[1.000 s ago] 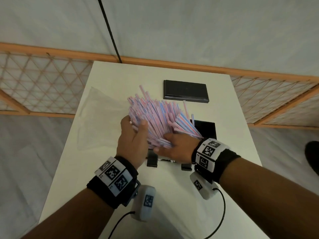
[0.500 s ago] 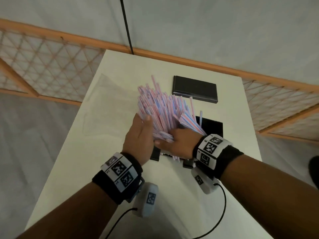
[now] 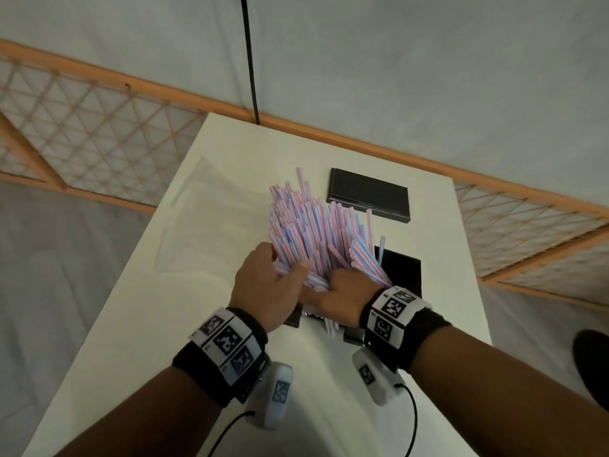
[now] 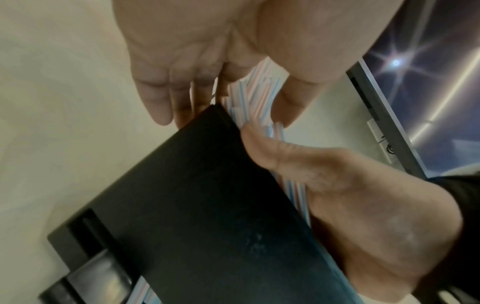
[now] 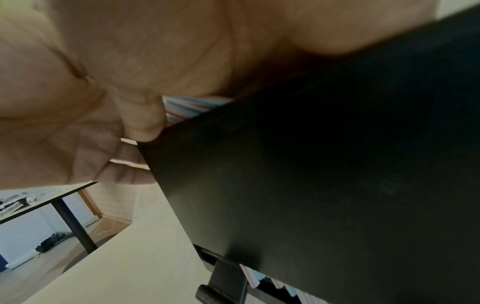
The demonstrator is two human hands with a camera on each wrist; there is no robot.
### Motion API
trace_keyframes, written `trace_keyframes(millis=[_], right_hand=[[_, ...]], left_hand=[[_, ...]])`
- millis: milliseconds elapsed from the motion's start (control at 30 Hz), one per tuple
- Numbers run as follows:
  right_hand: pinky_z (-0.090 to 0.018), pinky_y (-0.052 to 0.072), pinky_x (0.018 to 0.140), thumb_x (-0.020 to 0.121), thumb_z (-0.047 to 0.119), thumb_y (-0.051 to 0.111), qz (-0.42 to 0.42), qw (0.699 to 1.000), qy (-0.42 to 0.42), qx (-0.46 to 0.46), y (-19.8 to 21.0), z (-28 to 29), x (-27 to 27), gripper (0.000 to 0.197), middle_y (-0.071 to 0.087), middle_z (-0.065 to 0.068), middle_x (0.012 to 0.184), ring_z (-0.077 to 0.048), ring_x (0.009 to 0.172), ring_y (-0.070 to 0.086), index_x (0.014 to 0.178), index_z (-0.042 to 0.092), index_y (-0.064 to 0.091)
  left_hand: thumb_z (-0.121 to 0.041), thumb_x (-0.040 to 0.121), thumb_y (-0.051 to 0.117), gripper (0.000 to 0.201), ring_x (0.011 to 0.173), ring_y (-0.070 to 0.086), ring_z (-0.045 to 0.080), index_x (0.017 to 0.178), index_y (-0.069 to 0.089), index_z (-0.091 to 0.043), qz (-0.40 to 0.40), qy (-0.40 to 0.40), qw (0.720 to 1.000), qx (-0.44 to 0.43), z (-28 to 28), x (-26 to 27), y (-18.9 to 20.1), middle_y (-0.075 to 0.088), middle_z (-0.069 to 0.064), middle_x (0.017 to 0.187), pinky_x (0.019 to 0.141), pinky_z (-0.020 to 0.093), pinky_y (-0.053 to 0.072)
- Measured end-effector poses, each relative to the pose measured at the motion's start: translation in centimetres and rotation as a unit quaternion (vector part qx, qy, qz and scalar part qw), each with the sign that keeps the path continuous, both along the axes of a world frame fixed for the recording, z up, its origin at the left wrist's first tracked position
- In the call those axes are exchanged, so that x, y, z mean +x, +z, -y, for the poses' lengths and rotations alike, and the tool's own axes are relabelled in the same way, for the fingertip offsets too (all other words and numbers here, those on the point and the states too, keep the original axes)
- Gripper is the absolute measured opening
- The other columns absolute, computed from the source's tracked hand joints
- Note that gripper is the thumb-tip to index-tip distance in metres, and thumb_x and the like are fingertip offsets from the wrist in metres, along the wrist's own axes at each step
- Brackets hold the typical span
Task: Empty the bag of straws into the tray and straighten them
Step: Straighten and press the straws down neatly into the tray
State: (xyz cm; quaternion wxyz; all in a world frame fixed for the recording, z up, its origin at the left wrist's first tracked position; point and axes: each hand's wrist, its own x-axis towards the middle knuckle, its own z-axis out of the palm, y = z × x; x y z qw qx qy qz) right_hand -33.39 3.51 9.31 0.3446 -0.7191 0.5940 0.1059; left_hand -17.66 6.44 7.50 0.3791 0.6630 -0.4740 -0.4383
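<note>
A thick fan of pink, blue and white striped straws (image 3: 313, 232) stands tilted away from me over the black tray (image 3: 403, 270) in the head view. My left hand (image 3: 272, 278) clasps the bundle's left side, with its thumb laid across the lower ends. My right hand (image 3: 336, 296) grips the lower ends from the near right. The left wrist view shows straws (image 4: 255, 90) between my left fingers (image 4: 161, 96) and thumb, above the tray's black wall (image 4: 207, 195). The right wrist view shows my curled fingers (image 5: 140, 115), straws (image 5: 187, 107) and the tray's wall (image 5: 324, 164). The clear empty bag (image 3: 204, 222) lies flat at the left.
A black lid (image 3: 369, 194) lies on the white table (image 3: 164, 324) behind the tray. A black cable (image 3: 250, 61) hangs down at the table's far edge. Wooden lattice panels (image 3: 82, 133) line the floor on both sides. A few straw ends (image 3: 331, 326) poke out under my right hand.
The splayed straws have been drawn into a narrower, more upright bundle. My two hands have closed in on its lower end, and my view has shifted.
</note>
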Motion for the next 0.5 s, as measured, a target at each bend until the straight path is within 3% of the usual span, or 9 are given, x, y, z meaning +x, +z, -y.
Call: trace_keyframes(millis=[100,200,333,400,500], right_hand=[[-0.029,0.052,0.069,0.078,0.084,0.044,0.0,0.999,-0.011,-0.034,-0.1,-0.4,-0.4,0.069,0.067,-0.002,0.073,-0.016,0.071,0.063,0.079,0.019,0.066],[-0.016,0.033,0.054,0.084,0.072,0.055,0.009,0.999,0.003,-0.054,0.6,-0.8,-0.7,0.045,0.061,0.001,0.08,-0.014,0.075,0.056,0.08,0.027,0.053],[-0.025,0.036,0.058,0.069,0.083,0.058,0.037,0.997,-0.022,-0.061,0.4,-0.5,-1.3,0.06,0.061,0.003,0.084,-0.012,0.075,0.056,0.088,0.025,0.055],[-0.026,0.038,0.059,0.074,0.076,0.062,0.065,0.995,-0.038,-0.062,0.3,-0.4,-1.6,0.059,0.061,0.001,0.084,-0.011,0.073,0.055,0.093,0.021,0.055],[-0.029,0.043,0.063,0.084,0.072,0.055,0.11,0.986,-0.098,-0.077,0.3,-0.2,-1.5,0.054,0.063,0.001,0.081,-0.014,0.072,0.057,0.09,0.019,0.057]], left_hand=[[-0.044,0.083,0.073,0.03,0.09,0.064,0.018,0.098,0.061,-0.021,0.057,0.001,0.998,0.004,0.6,0.7,0.2,0.067,-0.003,0.095,0.08,0.038,0.054],[-0.039,0.084,0.075,0.029,0.091,0.064,0.017,0.103,0.064,-0.019,0.074,-0.004,0.997,0.005,1.0,0.9,0.6,0.069,-0.003,0.097,0.083,0.037,0.054],[-0.035,0.082,0.076,0.029,0.091,0.064,0.016,0.105,0.065,-0.021,0.1,-0.014,0.995,0.026,1.7,1.0,0.8,0.07,-0.005,0.098,0.076,0.027,0.049],[-0.034,0.082,0.077,0.028,0.086,0.062,0.014,0.104,0.064,-0.021,0.105,-0.018,0.994,0.029,1.9,1.0,0.8,0.069,-0.005,0.095,0.066,0.02,0.044],[-0.034,0.082,0.077,0.028,0.085,0.064,0.013,0.103,0.063,-0.02,0.113,-0.019,0.993,0.009,1.9,1.0,0.7,0.069,-0.006,0.092,0.063,0.015,0.042]])
